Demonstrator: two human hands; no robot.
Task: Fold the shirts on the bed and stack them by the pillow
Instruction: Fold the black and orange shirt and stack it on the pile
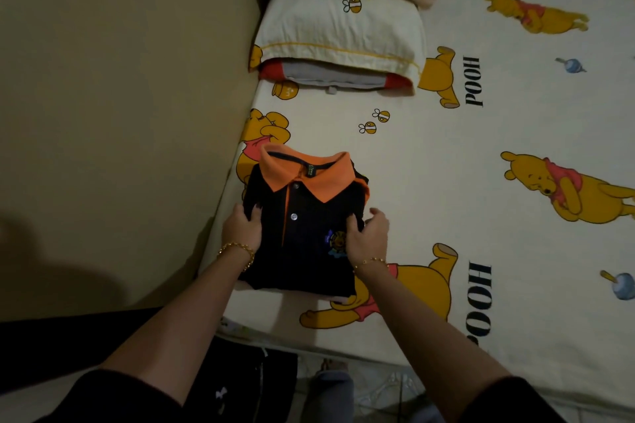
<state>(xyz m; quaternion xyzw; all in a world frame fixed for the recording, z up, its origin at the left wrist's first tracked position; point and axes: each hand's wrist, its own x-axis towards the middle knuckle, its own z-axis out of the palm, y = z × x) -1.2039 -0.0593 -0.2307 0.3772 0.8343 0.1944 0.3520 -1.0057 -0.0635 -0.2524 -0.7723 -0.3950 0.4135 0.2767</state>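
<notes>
I have the folded shirt [305, 233] by its two long edges. My left hand [240, 228] is at its 9 o'clock side and my right hand [369, 239] at its 3 o'clock side. Each thumb lies on top of the black cloth and the fingers curl round the edge, so both hands are closed on it, not lying flat. The shirt rests on the bed [446, 165] near the edge closest to me, and a pale strip of something shows from under its 6 o'clock end; I cannot tell what that is. Its long axis runs from 6 to 12, with the orange collar at 12, pointing away from me. The pillow [340, 27] lies at 12 o'clock from the shirt, a touch toward 1, well apart from it with bare sheet between. A grey-and-red cloth [335, 75] is tucked against the pillow's near edge, and I take that to be where the stack goes. So I judge the move ahead to be a straight carry along the shirt's own axis, collar first, with no turn needed. Neither hand is nearer; they sit level on either side, so both should lift together to keep the fold flat. The wall [120, 96] runs close along 9 o'clock, which leaves my left hand less room.
</notes>
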